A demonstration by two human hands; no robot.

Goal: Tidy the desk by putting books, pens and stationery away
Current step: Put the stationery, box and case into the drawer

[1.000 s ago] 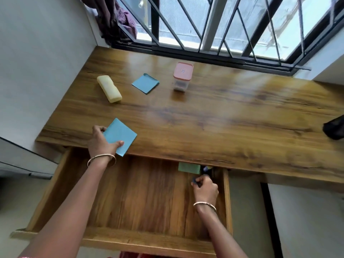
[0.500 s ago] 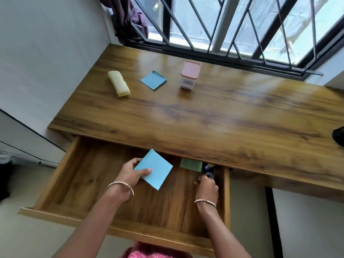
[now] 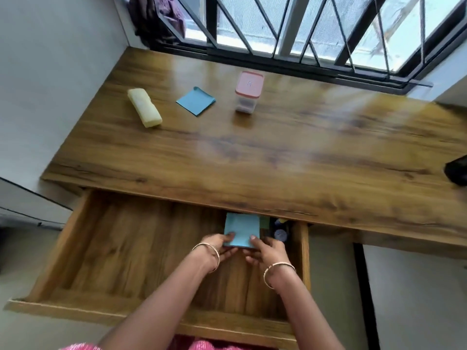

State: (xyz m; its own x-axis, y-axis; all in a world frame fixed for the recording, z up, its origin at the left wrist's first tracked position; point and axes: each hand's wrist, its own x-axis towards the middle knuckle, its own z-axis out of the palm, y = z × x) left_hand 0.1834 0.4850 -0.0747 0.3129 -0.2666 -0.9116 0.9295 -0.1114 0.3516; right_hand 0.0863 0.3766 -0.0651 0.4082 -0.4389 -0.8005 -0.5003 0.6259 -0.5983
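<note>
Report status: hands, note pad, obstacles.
Left hand, right hand: both pinch light blue square note pad. In open wooden drawer, back right. Green flat pad at its right.

You're in a home room. Your wooden desk (image 3: 252, 160) sits under a barred window (image 3: 278, 29), with clothes (image 3: 156, 18) hanging in the corner.

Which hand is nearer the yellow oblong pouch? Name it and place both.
Left. The left hand holds the left corner of the light blue square notepad in the wooden drawer, right of the yellow oblong pouch; the right hand holds the other corner, farther right.
</note>
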